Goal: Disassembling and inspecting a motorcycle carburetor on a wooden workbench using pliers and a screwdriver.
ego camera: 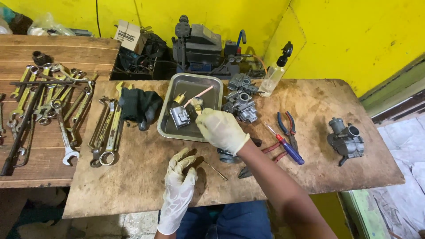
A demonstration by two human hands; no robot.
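Right now the steel tray (164, 126) serves as the landmark, sitting toward the back middle of the worn wooden worktop (133, 177). The right hand (221, 129), in a pale glove, reaches over the tray's near right corner, and its grip is closed on a small brush (197, 100) with a pink handle; the bristles point down into the tray, and the handle slants up toward the tray's far right corner. Inside the tray, just left of the bristles, lies a grey metal carburetor part (179, 117), very near the brush; whether they touch cannot be told. A small brass piece (179, 98) lies in the tray just behind that part.

The left hand (179, 179), also gloved, rests on the worktop in front of the tray, fingers loosely curled and holding nothing. A thin metal pin (216, 170) lies just to its right, on the tray's near side.

Right of the tray stand two carburetor bodies (241, 106), and behind them a clear spray bottle (274, 75). Farther right of the tray lie a red and blue screwdriver (285, 146) and pliers (287, 126), and well beyond those another carburetor (346, 139). Left of the tray lies a dark cloth (139, 106), then a row of wrenches (106, 132).
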